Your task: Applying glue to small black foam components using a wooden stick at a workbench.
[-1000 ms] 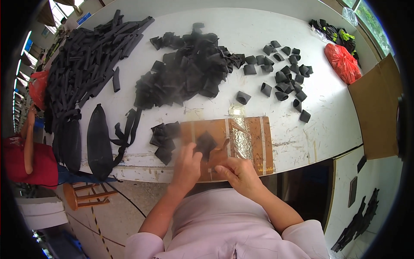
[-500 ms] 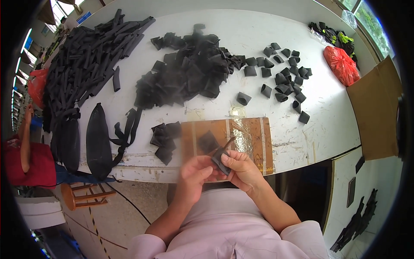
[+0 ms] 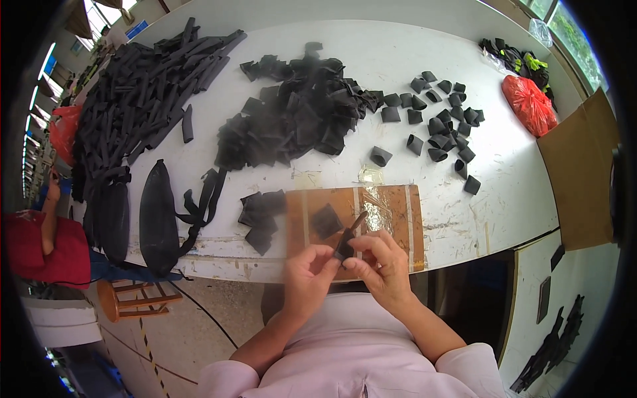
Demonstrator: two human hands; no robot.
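Observation:
A small black fabric piece (image 3: pixel 346 242) is pinched between my left hand (image 3: pixel 307 275) and my right hand (image 3: pixel 379 265), just above the table's near edge. Both hands hover over the front of a brown board (image 3: pixel 391 212) taped with clear strips. One flat black square piece (image 3: pixel 326 221) lies on that board. To the left of the board sits a small stack of black pieces (image 3: pixel 261 215).
A big heap of black pieces (image 3: pixel 292 119) fills the table's middle, with several rolled black loops (image 3: pixel 441 126) to its right. Long black strips (image 3: pixel 146 99) and black pouches (image 3: pixel 158 219) lie left. A red bag (image 3: pixel 529 105) and cardboard (image 3: pixel 580 172) are right. A person in red (image 3: pixel 40 245) sits left.
My hands lifted off the board, taking a black piece from it, and drew back toward my body; they now hold it between the fingertips.

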